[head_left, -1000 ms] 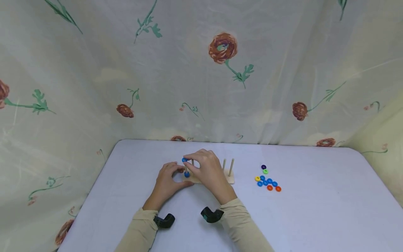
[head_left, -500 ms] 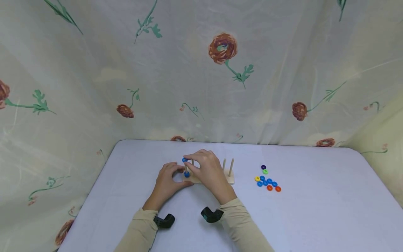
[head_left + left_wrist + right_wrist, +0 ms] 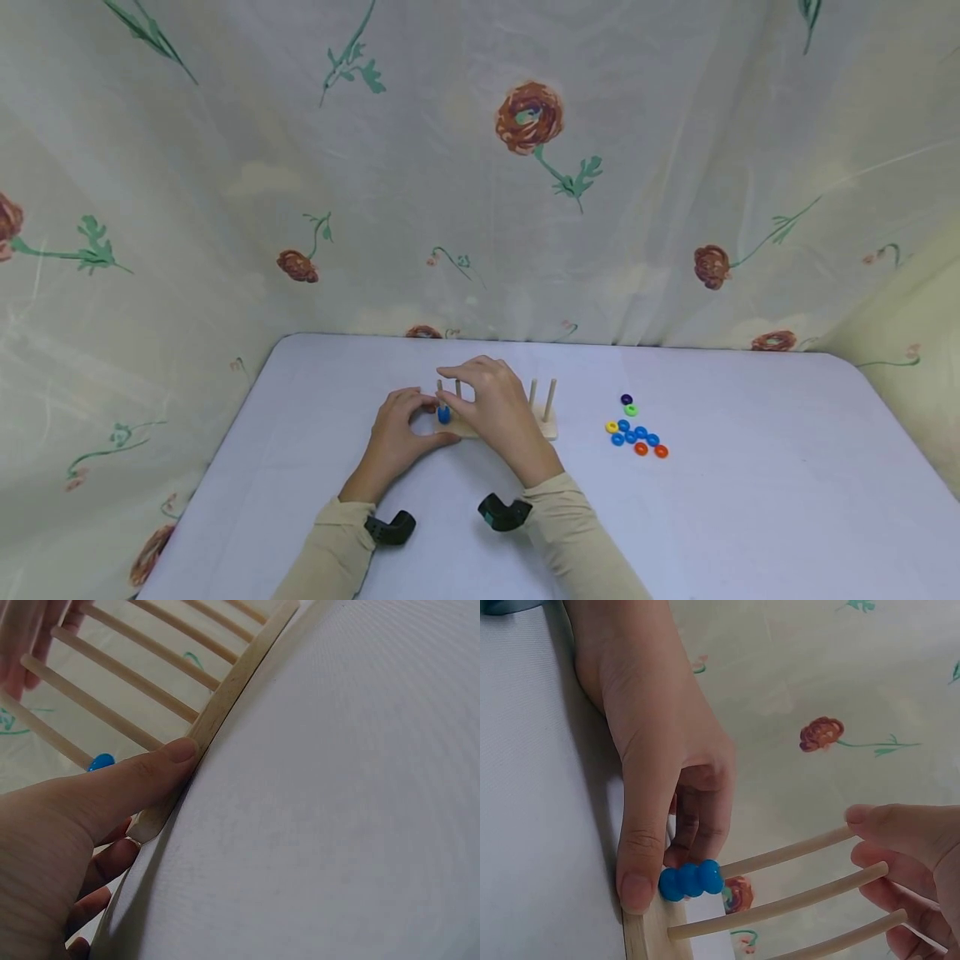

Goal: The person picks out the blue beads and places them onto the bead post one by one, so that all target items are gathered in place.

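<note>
A wooden peg stand point(image 3: 550, 427) with several upright pegs lies on the table before the person. The left hand point(image 3: 397, 433) grips its left end, thumb along the front edge of the base point(image 3: 244, 675) and fingers behind. Blue beads point(image 3: 691, 880) are stacked low on the end peg point(image 3: 787, 851). Above them the right hand point(image 3: 498, 408) hovers at the peg tops, with a gap between thumb and index finger and no bead between them. In the right wrist view the right thumb point(image 3: 900, 821) lies at the end peg's tip; contact is hard to tell.
Right of the stand lie loose rings: several blue ones point(image 3: 641, 432), a yellow one point(image 3: 612, 427), two orange ones point(image 3: 661, 452), a green one point(image 3: 632, 410) and a dark purple one point(image 3: 626, 399). A flowered curtain point(image 3: 420, 167) hangs behind the white table point(image 3: 750, 500).
The blue bead pinched at the top of the end peg has been let go and has dropped onto the stack below. Both hands stay nearly in place.
</note>
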Tool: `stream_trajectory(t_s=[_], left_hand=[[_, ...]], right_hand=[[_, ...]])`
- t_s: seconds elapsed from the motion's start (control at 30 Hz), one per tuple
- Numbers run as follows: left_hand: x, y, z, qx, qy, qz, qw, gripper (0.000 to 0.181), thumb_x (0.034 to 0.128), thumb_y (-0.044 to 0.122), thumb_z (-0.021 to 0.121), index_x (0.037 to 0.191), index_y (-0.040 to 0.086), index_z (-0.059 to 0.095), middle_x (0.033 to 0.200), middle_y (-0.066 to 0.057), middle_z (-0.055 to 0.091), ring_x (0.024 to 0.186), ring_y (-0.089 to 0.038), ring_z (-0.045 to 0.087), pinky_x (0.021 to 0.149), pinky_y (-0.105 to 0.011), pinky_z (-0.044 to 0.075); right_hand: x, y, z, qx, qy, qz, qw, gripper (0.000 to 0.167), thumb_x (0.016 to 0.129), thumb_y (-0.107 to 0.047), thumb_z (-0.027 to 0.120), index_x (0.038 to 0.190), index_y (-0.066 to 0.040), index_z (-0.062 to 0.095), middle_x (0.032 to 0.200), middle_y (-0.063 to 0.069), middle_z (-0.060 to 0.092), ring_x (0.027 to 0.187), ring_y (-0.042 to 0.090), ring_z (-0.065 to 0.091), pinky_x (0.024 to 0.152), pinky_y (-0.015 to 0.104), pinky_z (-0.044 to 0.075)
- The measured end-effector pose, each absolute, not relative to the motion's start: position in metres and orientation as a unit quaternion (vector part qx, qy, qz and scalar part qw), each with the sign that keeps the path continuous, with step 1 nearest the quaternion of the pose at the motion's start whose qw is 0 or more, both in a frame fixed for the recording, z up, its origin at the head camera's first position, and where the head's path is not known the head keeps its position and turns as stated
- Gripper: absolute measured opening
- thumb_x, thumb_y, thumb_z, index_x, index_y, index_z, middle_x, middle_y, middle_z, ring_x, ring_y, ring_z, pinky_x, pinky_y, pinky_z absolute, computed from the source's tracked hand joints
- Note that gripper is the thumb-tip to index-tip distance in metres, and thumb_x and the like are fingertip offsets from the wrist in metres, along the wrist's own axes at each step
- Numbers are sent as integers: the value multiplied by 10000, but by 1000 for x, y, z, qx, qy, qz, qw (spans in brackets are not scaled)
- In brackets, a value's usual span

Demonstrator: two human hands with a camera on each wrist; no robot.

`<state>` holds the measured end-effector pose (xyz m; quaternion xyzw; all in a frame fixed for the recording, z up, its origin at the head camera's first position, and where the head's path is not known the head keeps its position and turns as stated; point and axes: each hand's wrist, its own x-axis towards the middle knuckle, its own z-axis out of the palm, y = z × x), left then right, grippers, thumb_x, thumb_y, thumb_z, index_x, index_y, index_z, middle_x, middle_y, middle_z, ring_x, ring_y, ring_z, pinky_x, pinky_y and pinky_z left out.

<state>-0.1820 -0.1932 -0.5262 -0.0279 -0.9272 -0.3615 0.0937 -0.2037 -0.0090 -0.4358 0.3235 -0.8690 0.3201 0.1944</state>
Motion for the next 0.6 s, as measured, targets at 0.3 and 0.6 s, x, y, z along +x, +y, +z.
stream_trajectory(t_s=[0.3, 0.6], left_hand=[[-182, -193, -525, -27, -929, -356, 92, 604, 717, 418, 945, 1207, 134, 734, 1377, -109, 661, 1424, -338, 482, 1191, -606, 384], [-182, -194, -528, -39, -923, -368, 108, 575, 706, 383, 957, 1167, 115, 744, 1344, -129, 671, 1391, -361, 503, 1164, -612, 405]], right_hand=[[-204, -7, -433, 321, -866, 325, 205, 262, 900, -270, 818, 1134, -154, 804, 1035, -5, 807, 1015, 168, 732, 930, 381, 589], [-204, -3, -428, 319, -854, 351, 215, 259, 874, -234, 844, 1113, -139, 807, 1037, 3, 807, 1014, 174, 732, 949, 389, 591]])
